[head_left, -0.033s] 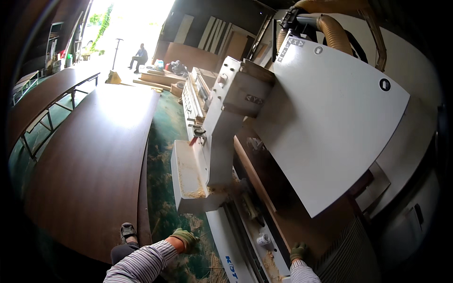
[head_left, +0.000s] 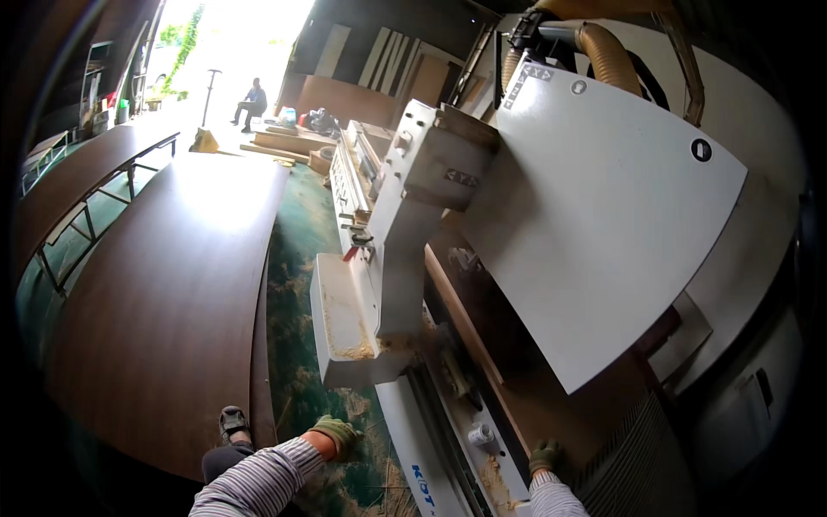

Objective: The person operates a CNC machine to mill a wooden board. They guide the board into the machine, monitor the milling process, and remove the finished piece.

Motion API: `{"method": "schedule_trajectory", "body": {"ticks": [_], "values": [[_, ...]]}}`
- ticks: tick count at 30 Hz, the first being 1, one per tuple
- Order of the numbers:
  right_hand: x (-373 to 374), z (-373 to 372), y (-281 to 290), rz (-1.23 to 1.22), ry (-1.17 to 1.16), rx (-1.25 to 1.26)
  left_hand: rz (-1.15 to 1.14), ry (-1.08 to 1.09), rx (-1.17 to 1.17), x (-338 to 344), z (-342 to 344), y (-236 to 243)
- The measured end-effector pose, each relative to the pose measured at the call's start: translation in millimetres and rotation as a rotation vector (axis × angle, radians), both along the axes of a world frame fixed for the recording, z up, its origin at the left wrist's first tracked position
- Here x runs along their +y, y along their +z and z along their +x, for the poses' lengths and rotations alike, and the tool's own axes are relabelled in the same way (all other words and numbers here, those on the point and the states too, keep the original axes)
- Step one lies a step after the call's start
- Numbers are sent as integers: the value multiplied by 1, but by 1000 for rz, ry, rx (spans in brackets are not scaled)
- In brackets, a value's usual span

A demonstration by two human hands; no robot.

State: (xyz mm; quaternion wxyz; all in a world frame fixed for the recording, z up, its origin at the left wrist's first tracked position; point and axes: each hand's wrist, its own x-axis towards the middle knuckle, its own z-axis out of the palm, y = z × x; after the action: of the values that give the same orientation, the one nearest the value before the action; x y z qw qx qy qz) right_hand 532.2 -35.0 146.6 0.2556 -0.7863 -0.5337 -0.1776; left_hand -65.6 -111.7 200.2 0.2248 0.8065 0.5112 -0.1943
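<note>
My left hand (head_left: 336, 435), in a green glove, is held over the dusty floor (head_left: 306, 224) beside a white machine (head_left: 401, 241), its fingers loosely bent and holding nothing I can see. My right hand (head_left: 544, 457), also gloved, grips the near edge of a brown board (head_left: 573, 414) lying in the machine, under a large white hood (head_left: 603, 215). A small white cylinder (head_left: 481, 435) and sawdust sit on the machine's rail near that hand. My foot (head_left: 233, 422) shows at the edge of a large brown panel (head_left: 155, 327) to the left.
A long brown-topped table (head_left: 69, 181) runs along the left. A person (head_left: 251, 108) sits by the bright doorway. Wooden boards (head_left: 276, 146) lie beyond the panel, more panels (head_left: 383, 60) stand at the back wall, and ribbed hoses (head_left: 603, 60) rise above the machine.
</note>
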Motion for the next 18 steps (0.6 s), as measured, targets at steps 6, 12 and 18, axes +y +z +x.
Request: {"method": "schedule_trajectory", "body": {"ticks": [6,12,18], "values": [[-7,16,-16,83,56,-31,97,-3,-64,0,3,2],[-4,-6,-1,123,78,-33,-1,-18,-18,8,1,-1],[-5,-7,8,44,33,-44,-36,-17,19,16,2,-6]]}}
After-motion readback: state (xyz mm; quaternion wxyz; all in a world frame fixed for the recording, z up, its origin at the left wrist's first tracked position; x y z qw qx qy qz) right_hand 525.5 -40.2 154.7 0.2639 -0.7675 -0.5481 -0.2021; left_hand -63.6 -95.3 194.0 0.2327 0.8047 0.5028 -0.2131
